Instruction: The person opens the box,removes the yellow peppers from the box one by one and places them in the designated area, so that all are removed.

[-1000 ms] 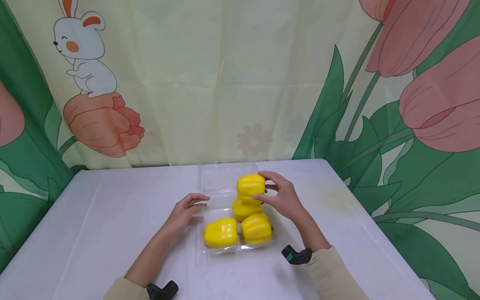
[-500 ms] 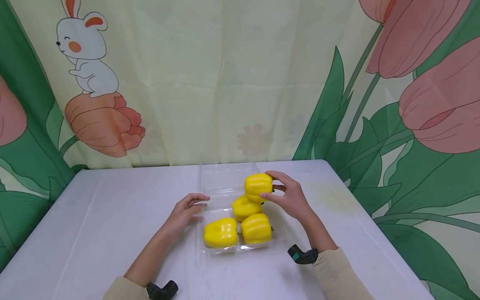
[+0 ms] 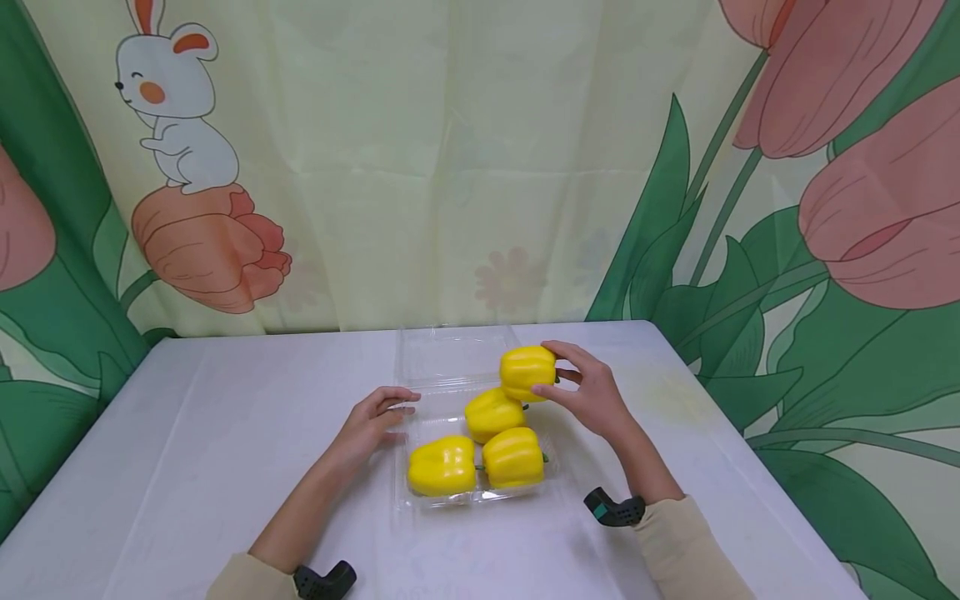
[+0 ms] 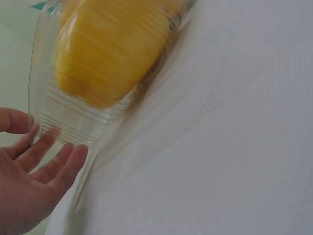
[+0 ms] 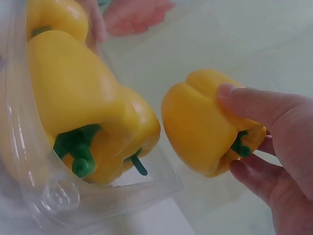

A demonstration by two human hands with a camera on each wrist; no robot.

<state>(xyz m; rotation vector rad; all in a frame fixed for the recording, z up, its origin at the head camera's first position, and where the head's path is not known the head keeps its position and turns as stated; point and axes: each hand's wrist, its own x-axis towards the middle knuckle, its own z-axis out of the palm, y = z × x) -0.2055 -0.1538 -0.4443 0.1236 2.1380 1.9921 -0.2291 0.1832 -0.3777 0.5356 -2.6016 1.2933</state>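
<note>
Our left hand (image 3: 371,425) has its fingers loosely extended, touching the left wall of the clear plastic container (image 3: 446,423), while our right hand (image 3: 590,393) pinches a yellow bell pepper (image 3: 527,372), thumb on the near side and fingers round the far side by its green stem (image 5: 240,146). We see that pepper at the far right of the container, apart from the others; we cannot tell whether it is over the rim or just outside. We judge it light, firm and rather slippery, for the skin is smooth and shiny; whether it is real or a model we cannot tell. We would take it across the broad shoulders, thumb opposite fingers, sparing the thin stem. The container looks flimsy, so we would only steady its wall lightly. Compared with a second ago, our right hand and its pepper are further right, no longer squarely behind the far pepper (image 3: 493,414), more of which now shows. That one, the near left pepper (image 3: 441,465) and the near right pepper (image 3: 513,457) stay in the container, and our left hand has hardly moved.
</note>
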